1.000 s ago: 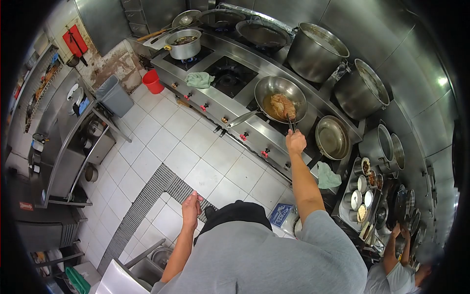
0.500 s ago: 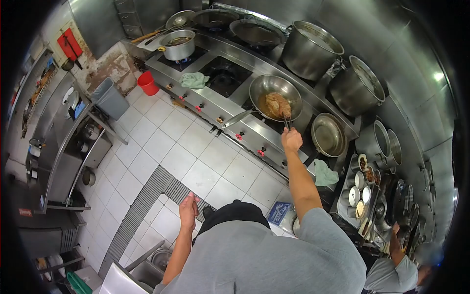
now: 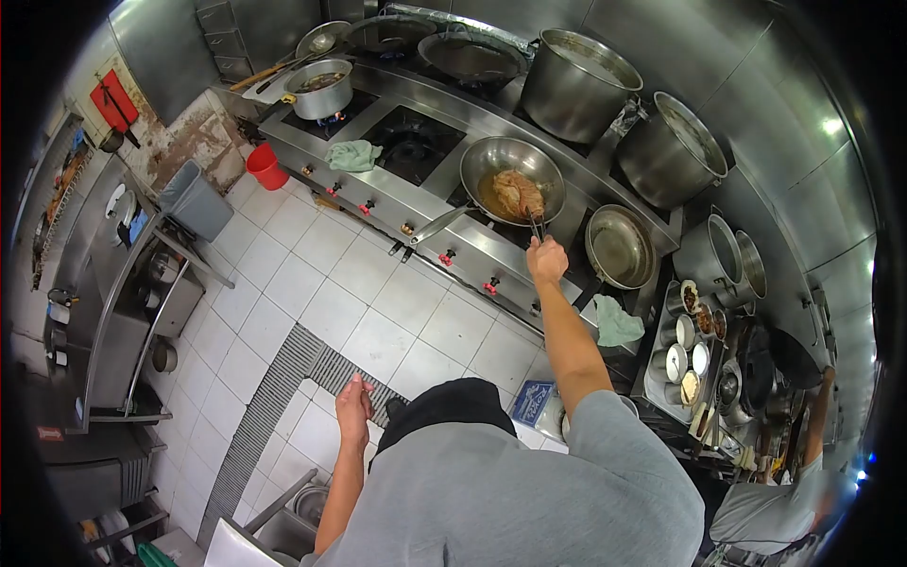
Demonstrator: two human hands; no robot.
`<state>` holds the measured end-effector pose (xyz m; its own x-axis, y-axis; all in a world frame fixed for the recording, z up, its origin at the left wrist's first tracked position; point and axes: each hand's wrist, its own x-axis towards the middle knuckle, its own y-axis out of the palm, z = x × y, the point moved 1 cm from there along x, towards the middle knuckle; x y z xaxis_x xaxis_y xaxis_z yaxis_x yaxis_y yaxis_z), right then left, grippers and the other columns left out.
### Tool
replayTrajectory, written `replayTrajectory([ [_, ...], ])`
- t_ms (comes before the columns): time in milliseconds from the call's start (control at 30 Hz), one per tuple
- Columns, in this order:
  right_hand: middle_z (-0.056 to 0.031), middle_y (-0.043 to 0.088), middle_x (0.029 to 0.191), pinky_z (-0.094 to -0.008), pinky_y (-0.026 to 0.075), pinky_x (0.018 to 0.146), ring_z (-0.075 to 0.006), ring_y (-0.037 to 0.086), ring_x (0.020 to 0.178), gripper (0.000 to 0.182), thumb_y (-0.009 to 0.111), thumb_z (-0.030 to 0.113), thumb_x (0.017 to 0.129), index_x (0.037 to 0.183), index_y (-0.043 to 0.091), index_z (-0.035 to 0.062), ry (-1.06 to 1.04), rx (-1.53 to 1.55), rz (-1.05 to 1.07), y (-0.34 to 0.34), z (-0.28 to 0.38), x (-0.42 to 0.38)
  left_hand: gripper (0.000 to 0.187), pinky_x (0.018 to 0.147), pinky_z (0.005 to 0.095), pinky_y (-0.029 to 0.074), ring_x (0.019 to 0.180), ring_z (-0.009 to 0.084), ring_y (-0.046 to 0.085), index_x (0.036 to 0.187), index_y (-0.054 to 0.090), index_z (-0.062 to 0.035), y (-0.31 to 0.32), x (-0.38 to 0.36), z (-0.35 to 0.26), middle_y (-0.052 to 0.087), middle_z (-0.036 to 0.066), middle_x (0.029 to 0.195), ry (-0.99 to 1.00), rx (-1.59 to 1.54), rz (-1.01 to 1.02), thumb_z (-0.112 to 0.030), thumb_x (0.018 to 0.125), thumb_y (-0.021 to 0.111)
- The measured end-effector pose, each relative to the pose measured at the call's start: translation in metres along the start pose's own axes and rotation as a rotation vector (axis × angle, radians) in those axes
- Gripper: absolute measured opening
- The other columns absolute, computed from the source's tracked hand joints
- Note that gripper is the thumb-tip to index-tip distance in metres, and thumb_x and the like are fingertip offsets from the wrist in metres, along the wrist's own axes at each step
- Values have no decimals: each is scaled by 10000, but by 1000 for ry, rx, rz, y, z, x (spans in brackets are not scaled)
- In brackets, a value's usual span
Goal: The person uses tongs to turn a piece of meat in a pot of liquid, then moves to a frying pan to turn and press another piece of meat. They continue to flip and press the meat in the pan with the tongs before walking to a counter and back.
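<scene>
My right hand (image 3: 547, 260) is wrapped round a pair of metal tongs (image 3: 538, 228). The tongs' far end touches a browned piece of meat (image 3: 516, 193), which lies in shallow oil in a steel frying pan (image 3: 479, 164). That pan sits on the stove, its long handle (image 3: 440, 225) pointing to the lower left over the front edge; no hand is on it. Low beside my body, above the floor, hangs my left hand (image 3: 354, 411), fingers curled together with nothing visible in them.
Another pan (image 3: 621, 248) stands to the right, near a green cloth (image 3: 619, 321). Large stockpots (image 3: 578, 90) line the back. A pot (image 3: 319, 94) sits over a lit burner at left. Ingredient containers (image 3: 675, 362) stand at right, where a co-worker's arm (image 3: 820, 416) reaches up.
The view has shifted slightly, moving the stove left and up in frame. My right hand still holds the tongs at the meat. The co-worker's arm at right has risen beside a dark wok.
</scene>
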<state>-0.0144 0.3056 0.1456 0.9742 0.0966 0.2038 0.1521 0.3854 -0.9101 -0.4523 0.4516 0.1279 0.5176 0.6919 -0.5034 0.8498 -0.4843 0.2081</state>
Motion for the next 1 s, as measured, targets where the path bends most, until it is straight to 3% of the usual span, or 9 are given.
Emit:
replayTrajectory([
  [1000, -217, 654, 811, -460, 497, 726, -390, 639, 784, 318, 590, 319, 825, 845, 648, 7, -18, 12, -23, 3, -3, 0, 379, 376, 234, 210, 371, 59, 263, 737, 558, -61, 1, -2, 2, 343, -49, 443, 7, 23, 9, -357, 956, 470],
])
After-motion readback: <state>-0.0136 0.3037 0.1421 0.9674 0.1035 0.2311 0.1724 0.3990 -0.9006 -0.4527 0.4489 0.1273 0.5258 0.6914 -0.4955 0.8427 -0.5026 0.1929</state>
